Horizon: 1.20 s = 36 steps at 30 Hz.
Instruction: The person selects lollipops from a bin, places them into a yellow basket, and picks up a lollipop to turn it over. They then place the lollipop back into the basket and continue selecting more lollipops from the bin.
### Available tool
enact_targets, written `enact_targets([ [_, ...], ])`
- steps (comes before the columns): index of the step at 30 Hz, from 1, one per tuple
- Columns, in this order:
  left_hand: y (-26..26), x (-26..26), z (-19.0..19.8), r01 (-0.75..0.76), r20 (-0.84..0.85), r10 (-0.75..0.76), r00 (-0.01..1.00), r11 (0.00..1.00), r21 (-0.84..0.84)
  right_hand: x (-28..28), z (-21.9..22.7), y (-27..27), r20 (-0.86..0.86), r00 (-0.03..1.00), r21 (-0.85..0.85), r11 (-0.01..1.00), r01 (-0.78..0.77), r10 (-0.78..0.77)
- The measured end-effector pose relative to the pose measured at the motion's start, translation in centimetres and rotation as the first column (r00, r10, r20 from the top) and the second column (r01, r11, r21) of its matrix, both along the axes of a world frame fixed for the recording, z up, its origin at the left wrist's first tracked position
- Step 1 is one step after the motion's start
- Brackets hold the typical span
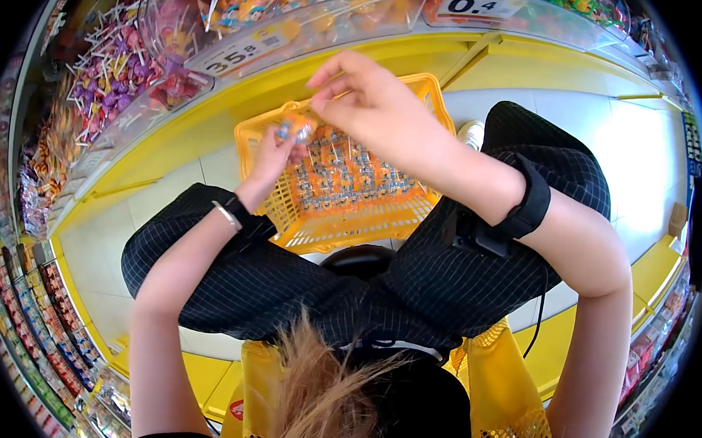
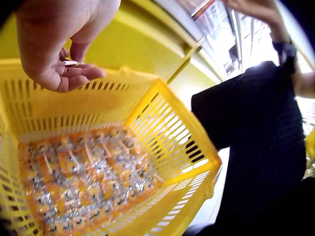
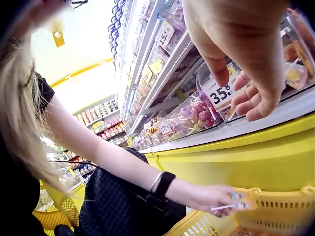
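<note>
The left hand (image 1: 274, 159) pinches a lollipop in a clear, orange and blue wrapper (image 1: 296, 128) over the left rim of a yellow basket (image 1: 319, 237). Its white stick (image 2: 71, 63) pokes out between the fingers in the left wrist view. Many similar wrapped lollipops (image 2: 88, 177) lie in rows on the basket's bottom. The right hand (image 1: 375, 110) hovers above the basket's far side, its fingers loosely bent and holding nothing. In the right wrist view this hand (image 3: 241, 54) hangs in front of a price label (image 3: 220, 94), apart from the left hand.
Clear candy bins (image 1: 296, 30) with price labels stand beyond the basket, above a yellow shelf base (image 1: 278, 83). More lollipops (image 1: 114, 91) fill bins at the left. The person's knees (image 1: 558, 142) flank the basket, and a shoe (image 1: 471, 135) rests beside it.
</note>
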<state>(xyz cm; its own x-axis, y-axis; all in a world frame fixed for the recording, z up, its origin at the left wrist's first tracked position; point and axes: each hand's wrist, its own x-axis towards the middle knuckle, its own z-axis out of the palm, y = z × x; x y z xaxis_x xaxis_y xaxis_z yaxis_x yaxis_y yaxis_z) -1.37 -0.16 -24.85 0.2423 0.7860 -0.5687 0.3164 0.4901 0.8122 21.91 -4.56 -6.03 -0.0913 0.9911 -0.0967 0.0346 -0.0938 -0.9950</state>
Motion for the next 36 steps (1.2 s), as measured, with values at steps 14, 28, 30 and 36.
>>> enact_targets([
  [14,2.3,-7.4,-31.2,-0.065,-0.569,0.179,0.803,0.975,0.215,1.7,1.1,-1.0,-0.034,0.999,-0.023,0.999,0.038,-0.039],
  [28,-0.5,-4.8,-21.7,0.450,-0.835,-0.196,0.514,0.890,0.068,1.9,0.6,-0.8,-0.014,0.999,-0.003,0.999,0.041,-0.041],
  [30,-0.5,-4.6,-21.2,0.408,-0.814,-0.344,0.469,0.901,-0.146,1.8,0.6,-0.7,-0.014,0.999,-0.002,0.999,0.044,-0.044],
  [36,1.9,-4.1,-24.3,0.454,-0.629,-0.409,0.661,0.885,-0.099,1.9,0.0,0.0,-0.005,0.999,0.072,0.997,0.035,-0.035],
])
